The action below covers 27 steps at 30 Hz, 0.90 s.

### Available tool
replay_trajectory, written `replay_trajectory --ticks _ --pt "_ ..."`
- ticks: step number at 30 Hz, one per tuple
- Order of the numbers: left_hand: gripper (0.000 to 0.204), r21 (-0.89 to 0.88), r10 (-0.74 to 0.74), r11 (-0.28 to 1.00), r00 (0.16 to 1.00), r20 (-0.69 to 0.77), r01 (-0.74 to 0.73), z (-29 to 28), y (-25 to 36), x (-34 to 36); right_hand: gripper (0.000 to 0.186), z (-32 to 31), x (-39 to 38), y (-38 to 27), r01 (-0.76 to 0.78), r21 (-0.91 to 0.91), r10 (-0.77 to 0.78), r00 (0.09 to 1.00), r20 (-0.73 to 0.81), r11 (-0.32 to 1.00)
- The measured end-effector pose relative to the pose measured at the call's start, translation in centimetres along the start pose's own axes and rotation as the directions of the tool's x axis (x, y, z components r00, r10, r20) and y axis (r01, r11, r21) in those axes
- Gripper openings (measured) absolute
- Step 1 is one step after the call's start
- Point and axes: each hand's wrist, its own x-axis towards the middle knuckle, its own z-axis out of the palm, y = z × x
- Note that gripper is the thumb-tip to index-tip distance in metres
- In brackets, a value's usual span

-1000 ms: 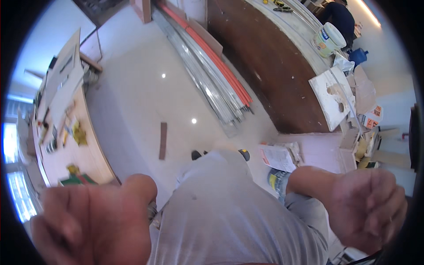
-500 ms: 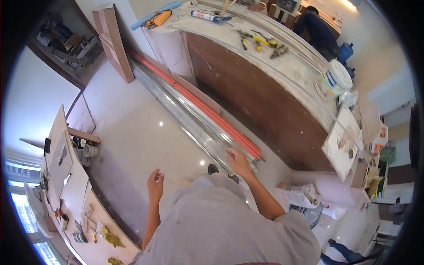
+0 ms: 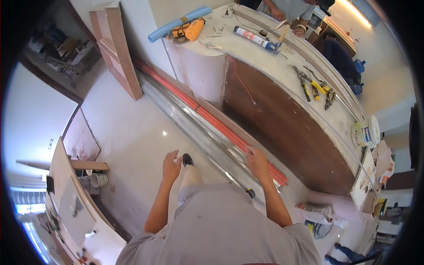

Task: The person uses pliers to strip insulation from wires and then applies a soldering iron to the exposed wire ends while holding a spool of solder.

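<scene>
My left hand [image 3: 171,166] is held out over the pale floor [image 3: 140,155], fingers loosely bent and thumb apart; I see nothing held in it. My right hand [image 3: 258,163] hangs in front of long red pipes [image 3: 216,125], fingers half curled and slightly smeared, with no object visible in it. Beside the pipes lie silvery metal channels [image 3: 174,111] on the floor. A dark shoe [image 3: 187,159] shows near my left hand, and another shoe [image 3: 250,193] is below my right.
A curved counter [image 3: 274,64] holds a sealant gun [image 3: 258,39], an orange power tool [image 3: 194,29], pliers [image 3: 303,82] and a white bucket [image 3: 365,131]. Across it are a co-worker's hands [image 3: 278,15] and a dark-clothed person [image 3: 340,57]. A worktable [image 3: 104,227] stands left; bags [image 3: 316,212] lie right.
My view has shifted forward and toward the counter's far end. Both hands have moved a little ahead; the co-worker's hands across the counter now show more fully.
</scene>
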Motion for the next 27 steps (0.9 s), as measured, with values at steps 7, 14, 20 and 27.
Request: replay_trajectory --ticks 7,14,20,27 --pt "0.030 -0.011 0.303 0.951 0.926 0.226 -0.309 -4.4 -1.2 19.2 0.025 4.5 0.3 -3.7 -0.310 -0.021 0.303 0.941 -0.149 0.951" --pt "0.031 -0.166 0.412 0.911 0.839 0.357 -0.377 0.4 1.7 29.3 0.021 5.5 3.2 -4.7 -0.494 -0.046 0.434 0.801 -0.412 0.868" --pt "0.030 -0.211 0.502 0.864 0.812 0.299 -0.457 2.9 4.8 33.8 0.019 5.6 11.9 -5.7 -0.466 -0.020 0.388 0.759 -0.522 0.885" --pt "0.032 -0.052 0.657 0.739 0.702 0.275 -0.672 3.9 6.0 42.0 0.023 3.9 23.6 -4.8 -0.278 -0.058 0.201 0.808 -0.554 0.959"
